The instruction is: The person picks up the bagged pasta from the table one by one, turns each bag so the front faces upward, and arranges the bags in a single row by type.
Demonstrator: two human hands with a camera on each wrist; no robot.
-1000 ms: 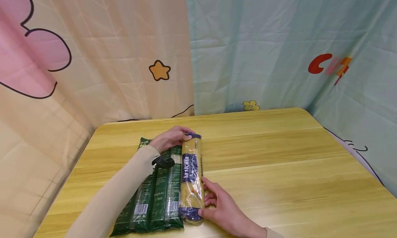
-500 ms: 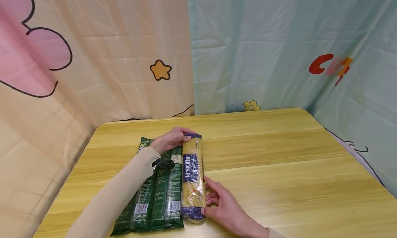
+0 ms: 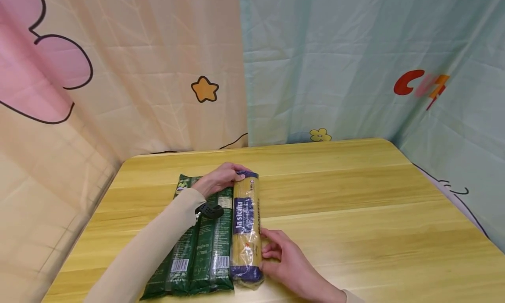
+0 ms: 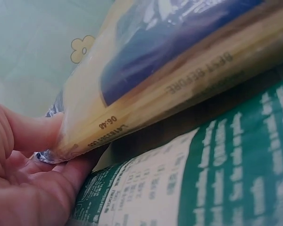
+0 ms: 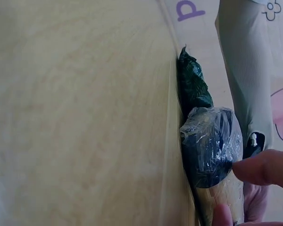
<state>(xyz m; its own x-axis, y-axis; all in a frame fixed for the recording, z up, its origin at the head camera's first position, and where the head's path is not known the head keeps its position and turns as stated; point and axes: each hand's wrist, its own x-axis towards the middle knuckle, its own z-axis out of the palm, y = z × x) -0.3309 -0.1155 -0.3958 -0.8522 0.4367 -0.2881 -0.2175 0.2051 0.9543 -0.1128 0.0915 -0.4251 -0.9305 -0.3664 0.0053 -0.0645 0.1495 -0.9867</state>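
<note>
A clear-wrapped yellow and blue spaghetti pack (image 3: 246, 246) lies lengthwise on the table, its label facing up. At its far end my left hand (image 3: 218, 179) pinches the wrapper, thumb on top and fingers tucked under, as the left wrist view shows. My right hand (image 3: 289, 263) holds the near end from the right, thumb and index finger on its side and the other fingers curled. In the right wrist view the thumb (image 5: 259, 168) lies at the blue wrapped end. Right beside the pack are green spaghetti packs (image 3: 203, 259), partly hidden by my left forearm.
The wooden table (image 3: 355, 215) extends to the right of the packs. Curtains with cartoon prints (image 3: 204, 89) hang along its back and sides. A black band (image 3: 211, 211) sits on my left wrist.
The yellow spaghetti pack has shifted slightly right and turned a little, its label now facing more upward. My right thumb has slipped from its top to its side. The green packs stay put.
</note>
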